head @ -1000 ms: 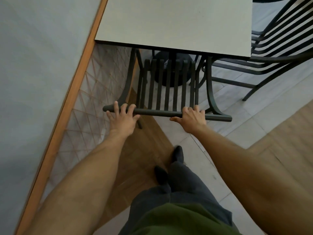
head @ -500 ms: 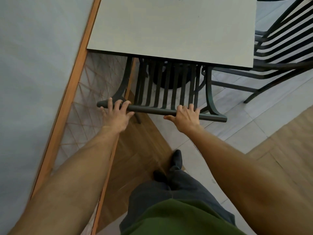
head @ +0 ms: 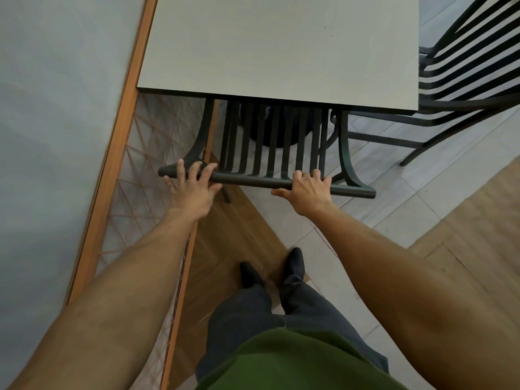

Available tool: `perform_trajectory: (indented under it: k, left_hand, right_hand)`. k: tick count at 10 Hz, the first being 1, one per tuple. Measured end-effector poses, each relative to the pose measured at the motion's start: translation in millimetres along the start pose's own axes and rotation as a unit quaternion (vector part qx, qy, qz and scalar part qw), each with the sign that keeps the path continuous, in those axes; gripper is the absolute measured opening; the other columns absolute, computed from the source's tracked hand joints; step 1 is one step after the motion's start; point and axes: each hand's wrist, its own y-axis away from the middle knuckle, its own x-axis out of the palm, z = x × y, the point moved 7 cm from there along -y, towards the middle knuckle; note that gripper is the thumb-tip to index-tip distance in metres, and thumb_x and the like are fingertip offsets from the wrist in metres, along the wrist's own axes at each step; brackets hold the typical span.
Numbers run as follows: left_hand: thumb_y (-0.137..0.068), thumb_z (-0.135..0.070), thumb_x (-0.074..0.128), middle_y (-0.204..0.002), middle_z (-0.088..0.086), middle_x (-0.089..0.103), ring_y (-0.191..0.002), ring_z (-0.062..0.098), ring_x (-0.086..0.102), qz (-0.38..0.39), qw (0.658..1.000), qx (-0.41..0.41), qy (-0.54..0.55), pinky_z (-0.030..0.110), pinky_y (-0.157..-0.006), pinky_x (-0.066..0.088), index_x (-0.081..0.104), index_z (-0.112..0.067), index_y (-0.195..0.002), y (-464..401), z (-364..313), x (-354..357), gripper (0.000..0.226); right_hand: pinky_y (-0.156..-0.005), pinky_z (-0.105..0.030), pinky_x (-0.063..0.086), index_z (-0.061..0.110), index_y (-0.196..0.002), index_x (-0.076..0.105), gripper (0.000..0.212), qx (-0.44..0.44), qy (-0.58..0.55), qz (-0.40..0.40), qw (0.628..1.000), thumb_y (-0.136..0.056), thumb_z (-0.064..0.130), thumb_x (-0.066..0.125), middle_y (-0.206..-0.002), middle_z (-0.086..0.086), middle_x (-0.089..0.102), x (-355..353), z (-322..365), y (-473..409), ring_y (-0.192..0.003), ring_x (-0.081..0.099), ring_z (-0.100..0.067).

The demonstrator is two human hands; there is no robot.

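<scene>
A dark slatted metal chair [head: 274,142] is being handled at its top rail [head: 253,181], which is lying across the middle of the view, just at 6 o'clock of the near edge of the pale bench [head: 281,46]. The left grip [head: 194,190] is being kept open: its fingers are being laid spread and fairly straight over the rail's 9 o'clock end, pressing rather than clasping. The right grip [head: 308,192] is being closed on the rail toward its 3 o'clock end, with the fingers hooked over the top and the thumb stretched out toward 9 o'clock. The seat is being hidden by the bench top, and only the slatted back and the curved rear legs are being shown, so the tucking-in is being judged as nearly complete. What appears to be left is at most a short final push toward 12 o'clock and the letting go of the rail. A second slatted chair [head: 464,74] is being seen at 2 o'clock, beside the bench corner, and the person's dark shoes [head: 295,261] are being placed on the floor [head: 394,209] at 6 o'clock of the rail.
</scene>
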Motion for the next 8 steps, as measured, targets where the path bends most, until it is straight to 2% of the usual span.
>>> perform_trajectory:
  k: [2, 3, 4, 5, 6, 8]
  left_hand:
    - [-0.103, -0.054, 0.038, -0.167, 0.004, 0.013, -0.152, 0.037, -0.012, 0.025, 1.0, 0.002, 0.016, 0.074, -0.114, -0.002, 0.015, -0.042, -0.155, -4, 0, 1, 0.059]
    - [-0.103, -0.052, 0.038, -0.168, 0.004, 0.012, -0.153, 0.037, -0.009, 0.029, 0.999, 0.018, 0.016, 0.072, -0.115, 0.0, 0.016, -0.04, -0.157, 1, -3, -1, 0.059]
    - [-0.104, -0.049, 0.041, -0.168, 0.001, 0.011, -0.154, 0.034, -0.006, -0.003, 0.998, 0.044, 0.038, 0.069, -0.118, 0.004, 0.015, -0.039, -0.158, 17, -1, -2, 0.061]
    - [-0.103, -0.05, 0.042, -0.169, -0.002, 0.005, -0.154, 0.032, -0.006, -0.016, 0.998, 0.038, 0.051, 0.065, -0.119, 0.002, 0.013, -0.038, -0.158, 34, 6, 1, 0.064]
    - [-0.103, -0.053, 0.038, -0.17, -0.002, 0.002, -0.154, 0.031, -0.006, -0.017, 0.998, 0.001, 0.061, 0.064, -0.119, 0.001, 0.011, -0.037, -0.159, 49, 19, 0, 0.064]
    - [-0.105, -0.053, 0.031, -0.17, 0.001, 0.007, -0.155, 0.029, -0.005, -0.06, 0.985, -0.127, 0.105, 0.056, -0.122, 0.0, 0.014, -0.031, -0.16, 103, 50, -13, 0.062]
  right_hand:
    - [-0.098, -0.058, 0.038, 0.014, -0.131, 0.048, 0.088, 0.032, 0.031, -0.002, 0.999, -0.08, 0.084, 0.036, -0.128, -0.013, 0.052, 4, 0, 2, -0.119, 0.048, -0.035]
    - [-0.101, -0.067, 0.034, 0.018, -0.134, 0.041, 0.074, 0.033, 0.036, 0.002, 0.999, -0.086, 0.075, 0.039, -0.131, -0.014, 0.048, 3, 11, 7, -0.122, 0.047, -0.037]
    - [-0.104, -0.076, 0.021, 0.023, -0.142, 0.033, 0.066, 0.016, 0.038, 0.011, 0.999, -0.091, 0.064, 0.042, -0.141, -0.014, 0.041, 4, 29, 14, -0.131, 0.041, -0.039]
    - [-0.107, -0.075, 0.019, 0.023, -0.148, 0.027, 0.068, -0.017, 0.034, 0.023, 0.999, -0.093, 0.06, 0.043, -0.148, -0.014, 0.035, -2, 48, 20, -0.137, 0.034, -0.038]
    - [-0.11, -0.069, 0.023, 0.024, -0.15, 0.027, 0.069, -0.079, 0.026, 0.015, 0.996, -0.094, 0.059, 0.046, -0.148, -0.013, 0.035, -14, 76, 22, -0.137, 0.034, -0.037]
    - [-0.113, -0.063, 0.023, 0.026, -0.151, 0.027, 0.069, -0.219, 0.033, 0.002, 0.975, -0.093, 0.058, 0.046, -0.149, -0.011, 0.035, -38, 157, 30, -0.139, 0.032, -0.035]
